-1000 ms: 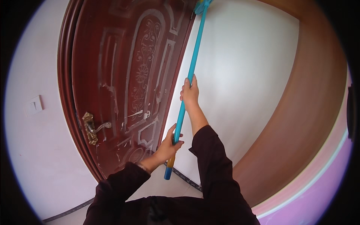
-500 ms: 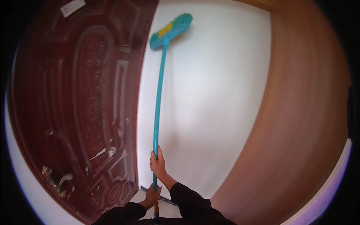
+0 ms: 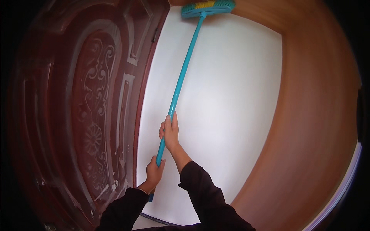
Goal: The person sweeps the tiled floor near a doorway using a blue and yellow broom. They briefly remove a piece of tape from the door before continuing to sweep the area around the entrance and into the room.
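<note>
A long-handled broom (image 3: 185, 67) is raised in front of me, its turquoise handle slanting up and to the right. Green and yellow bristles top its blue head (image 3: 208, 10), which is at the upper edge of the white wall panel (image 3: 219, 100), bristles upward. My right hand (image 3: 170, 131) is wrapped round the handle at about its middle. Lower down, my left hand (image 3: 154, 171) grips it close to the bottom end, where a dark blue tip shows below the wrist.
To the left stands a dark red carved door (image 3: 92, 115) with whitish scuffs and a hinge by the panel. Brown wood framing (image 3: 308, 115) runs along the top and right. A dark strip (image 3: 158, 220) lies along the panel's foot.
Both hands have moved up with the broom. Its head has gone up and to the right, from the white panel to the brown upper edge, and the handle leans further right.
</note>
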The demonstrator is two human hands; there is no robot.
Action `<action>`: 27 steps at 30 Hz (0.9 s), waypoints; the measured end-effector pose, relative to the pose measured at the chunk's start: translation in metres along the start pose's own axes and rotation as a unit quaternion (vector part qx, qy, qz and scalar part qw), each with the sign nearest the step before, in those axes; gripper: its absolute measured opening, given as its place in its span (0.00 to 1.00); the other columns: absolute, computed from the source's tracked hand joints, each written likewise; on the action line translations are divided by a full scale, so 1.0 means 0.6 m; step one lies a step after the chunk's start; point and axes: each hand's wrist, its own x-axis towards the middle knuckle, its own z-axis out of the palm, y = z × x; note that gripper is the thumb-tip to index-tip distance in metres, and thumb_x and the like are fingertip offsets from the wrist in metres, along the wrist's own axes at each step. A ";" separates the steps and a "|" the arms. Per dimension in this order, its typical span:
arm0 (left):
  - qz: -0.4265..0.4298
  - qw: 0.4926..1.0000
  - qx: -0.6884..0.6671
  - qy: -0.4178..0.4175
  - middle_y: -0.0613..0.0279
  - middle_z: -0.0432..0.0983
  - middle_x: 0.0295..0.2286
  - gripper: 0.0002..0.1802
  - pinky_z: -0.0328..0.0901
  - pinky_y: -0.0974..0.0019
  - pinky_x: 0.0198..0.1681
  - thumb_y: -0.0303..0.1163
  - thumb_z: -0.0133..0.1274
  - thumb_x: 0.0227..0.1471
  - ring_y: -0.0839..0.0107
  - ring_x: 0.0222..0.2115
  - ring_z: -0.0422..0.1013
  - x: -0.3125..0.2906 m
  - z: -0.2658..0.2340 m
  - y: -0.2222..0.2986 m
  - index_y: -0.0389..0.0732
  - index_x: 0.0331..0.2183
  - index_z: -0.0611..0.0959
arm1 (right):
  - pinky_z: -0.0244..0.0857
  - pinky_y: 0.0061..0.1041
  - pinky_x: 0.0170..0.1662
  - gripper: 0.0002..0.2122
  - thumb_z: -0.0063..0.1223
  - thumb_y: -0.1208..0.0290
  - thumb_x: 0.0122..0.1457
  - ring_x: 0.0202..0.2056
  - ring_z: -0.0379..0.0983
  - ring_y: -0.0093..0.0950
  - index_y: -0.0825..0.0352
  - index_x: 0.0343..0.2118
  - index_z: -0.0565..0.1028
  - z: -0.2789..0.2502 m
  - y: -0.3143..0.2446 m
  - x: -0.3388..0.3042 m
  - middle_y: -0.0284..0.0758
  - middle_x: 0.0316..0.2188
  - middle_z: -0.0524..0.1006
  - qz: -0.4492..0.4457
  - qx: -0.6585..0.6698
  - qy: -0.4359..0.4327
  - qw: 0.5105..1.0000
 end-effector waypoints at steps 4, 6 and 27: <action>-0.031 0.999 -0.014 -0.002 0.55 0.72 0.20 0.11 0.65 0.63 0.25 0.33 0.54 0.53 0.63 0.20 0.72 0.080 -0.027 -0.010 0.36 0.31 0.71 | 0.53 0.16 0.13 0.27 0.36 0.58 0.66 0.12 0.55 0.15 0.57 0.64 0.44 0.041 0.032 0.075 0.26 0.18 0.60 0.003 -0.032 -0.021 0.999; -0.046 0.999 -0.016 0.005 0.55 0.72 0.20 0.11 0.65 0.64 0.25 0.33 0.53 0.53 0.64 0.20 0.72 0.101 -0.035 -0.033 0.36 0.31 0.71 | 0.53 0.16 0.13 0.27 0.37 0.58 0.65 0.12 0.54 0.15 0.57 0.64 0.45 0.062 0.054 0.097 0.26 0.17 0.60 0.005 -0.042 -0.014 0.999; -0.279 0.766 -0.419 -0.400 0.66 0.65 0.13 0.13 0.60 0.68 0.19 0.34 0.49 0.57 0.74 0.14 0.63 -0.152 0.188 -0.057 0.41 0.22 0.70 | 0.65 0.25 0.39 0.30 0.46 0.71 0.61 0.32 0.72 0.31 0.63 0.63 0.47 -0.184 0.010 -0.171 0.45 0.36 0.74 -0.033 -0.389 0.012 0.921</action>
